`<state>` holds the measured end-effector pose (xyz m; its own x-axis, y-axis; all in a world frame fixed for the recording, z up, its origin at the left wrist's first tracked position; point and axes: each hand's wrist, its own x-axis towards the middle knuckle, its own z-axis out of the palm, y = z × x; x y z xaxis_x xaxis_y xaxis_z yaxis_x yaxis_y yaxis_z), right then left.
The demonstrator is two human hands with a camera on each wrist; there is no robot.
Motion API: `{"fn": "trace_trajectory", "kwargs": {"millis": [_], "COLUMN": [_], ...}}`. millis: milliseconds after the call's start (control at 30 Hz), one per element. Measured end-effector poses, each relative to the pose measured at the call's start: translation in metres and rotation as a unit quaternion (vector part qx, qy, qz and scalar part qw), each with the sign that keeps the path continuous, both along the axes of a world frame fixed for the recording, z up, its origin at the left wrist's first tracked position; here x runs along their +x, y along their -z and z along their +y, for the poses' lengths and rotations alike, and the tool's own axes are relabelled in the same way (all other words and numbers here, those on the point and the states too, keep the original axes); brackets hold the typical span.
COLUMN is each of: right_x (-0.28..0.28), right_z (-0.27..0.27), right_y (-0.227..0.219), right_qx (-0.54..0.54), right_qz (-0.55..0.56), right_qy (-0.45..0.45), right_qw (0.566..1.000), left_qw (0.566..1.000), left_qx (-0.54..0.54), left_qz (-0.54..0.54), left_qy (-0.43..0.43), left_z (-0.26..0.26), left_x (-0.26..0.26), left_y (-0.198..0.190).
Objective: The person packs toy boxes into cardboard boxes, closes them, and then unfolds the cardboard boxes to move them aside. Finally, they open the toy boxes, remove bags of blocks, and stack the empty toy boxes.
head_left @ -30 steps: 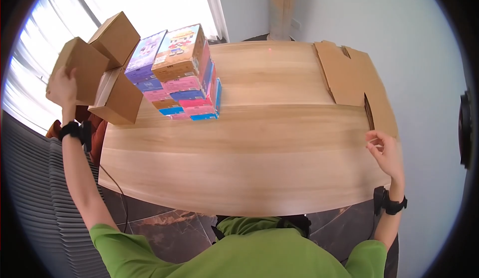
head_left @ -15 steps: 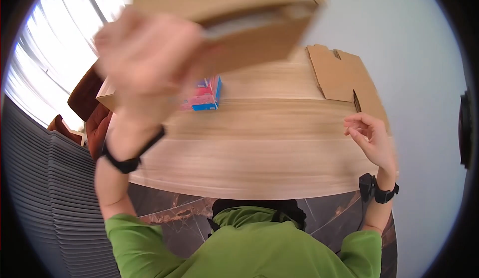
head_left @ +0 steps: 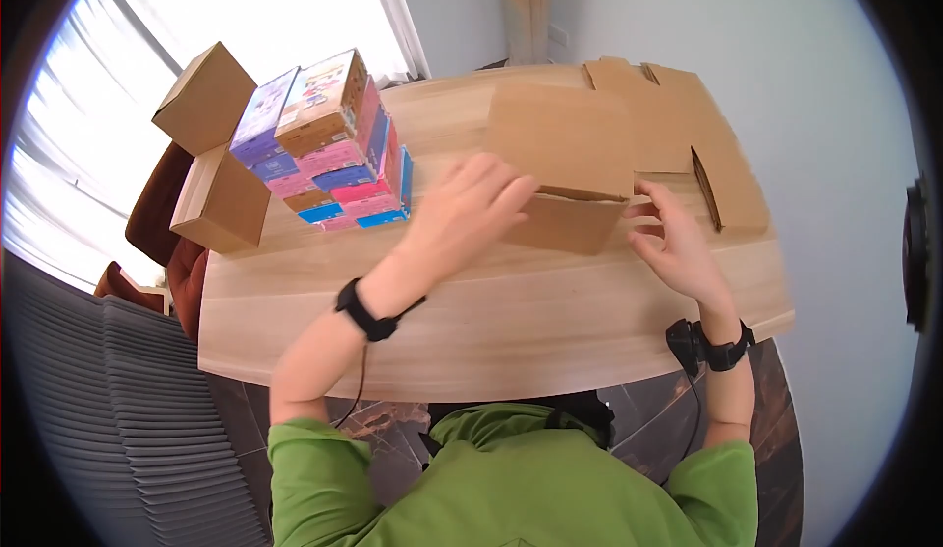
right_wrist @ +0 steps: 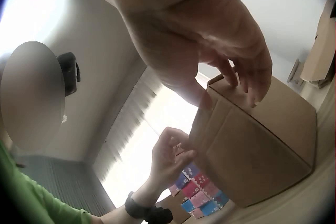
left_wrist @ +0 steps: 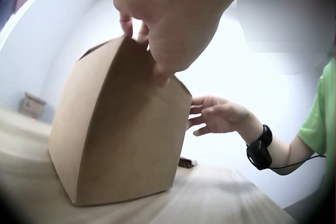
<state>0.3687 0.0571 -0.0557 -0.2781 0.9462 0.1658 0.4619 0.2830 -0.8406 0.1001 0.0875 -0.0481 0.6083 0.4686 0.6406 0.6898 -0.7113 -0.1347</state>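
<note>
A brown cardboard box (head_left: 560, 139) stands on the table in front of the person, one face turned toward the body. At its left upper edge the left hand (head_left: 470, 208) grips it, thumb on the near face and fingers over the edge, as the left wrist view shows of the box (left_wrist: 131, 124). On the opposite side, the right hand (head_left: 678, 247) has loosely bent fingers right at the box's edge. The right wrist view puts its fingers (right_wrist: 254, 79) over the side face and its thumb by the near corner.
Colourful printed boxes (head_left: 324, 144) are stacked at the table's left. Beyond them stand two more cardboard boxes (head_left: 221, 198), one atop the other. Flattened cardboard (head_left: 678, 120) lies along the right side of the wooden table (head_left: 393, 341). Dark red chairs (head_left: 187, 272) stand at the left edge.
The left hand has carried the cardboard box from the far left, up past the head camera, down to the table's middle right. The right hand has moved inward to the box's side.
</note>
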Motion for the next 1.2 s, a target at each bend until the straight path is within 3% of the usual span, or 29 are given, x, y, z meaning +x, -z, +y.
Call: {"fn": "trace_trajectory", "kwargs": {"millis": [33,100,167,267,500,633,667,733,767,833,867,967,1067,1167,1200], "right_x": [-0.002,-0.002,-0.006,-0.010,-0.010,-0.009,-0.010,-0.011,-0.008,-0.009,-0.010,-0.009,-0.010,-0.017,-0.021], "right_z": [0.002,0.005,0.004,0.009,0.024,0.022,0.021,0.020,0.018,0.020,0.022,0.035,0.037,0.039,0.042], "right_y": [0.002,-0.004,-0.005,-0.005,0.001,-0.006,-0.007,-0.008,-0.011,-0.009,-0.007,-0.001,-0.008,-0.013,-0.012], "right_qx": [0.025,0.023,0.023,0.032,0.047,0.046,0.046,0.049,0.047,0.041,0.048,0.069,0.110,0.219,0.260], "right_qz": [-0.011,-0.010,-0.011,-0.026,-0.010,-0.013,-0.012,-0.010,-0.016,-0.027,-0.028,-0.026,-0.022,-0.059,-0.090], "right_qy": [-0.003,0.007,0.013,0.021,0.054,0.056,0.055,0.052,0.054,0.057,0.053,0.042,0.030,-0.020,-0.048], "right_qw": [1.000,1.000,1.000,0.999,0.997,0.997,0.997,0.997,0.997,0.997,0.997,0.996,0.993,0.974,0.960], "left_qw": [1.000,0.970,0.946,0.930,0.943,0.943,0.978,0.986,0.975,0.955,0.968,0.935,0.922,0.905,0.924], "left_qx": [0.016,0.107,0.104,0.055,0.004,0.094,0.082,0.027,-0.082,-0.238,-0.236,-0.325,-0.289,-0.290,-0.269], "left_qz": [0.011,0.137,0.155,0.178,0.160,0.149,0.045,-0.149,-0.185,-0.126,-0.048,-0.133,-0.254,-0.310,-0.265], "left_qy": [-0.017,-0.168,-0.266,-0.317,-0.291,-0.281,-0.187,-0.072,-0.090,-0.125,-0.076,-0.044,-0.041,0.035,0.055], "left_z": [-0.007,-0.012,-0.008,0.008,0.026,0.017,0.012,-0.001,-0.017,-0.016,-0.011,-0.001,0.008,0.020,0.019], "left_x": [-0.010,-0.037,-0.063,-0.093,-0.111,-0.092,-0.083,-0.074,-0.057,-0.040,-0.041,-0.015,-0.007,-0.007,-0.002], "left_y": [-0.014,-0.046,-0.067,-0.075,-0.078,-0.082,-0.078,-0.045,-0.044,-0.025,-0.014,0.001,0.009,0.004,0.000]}}
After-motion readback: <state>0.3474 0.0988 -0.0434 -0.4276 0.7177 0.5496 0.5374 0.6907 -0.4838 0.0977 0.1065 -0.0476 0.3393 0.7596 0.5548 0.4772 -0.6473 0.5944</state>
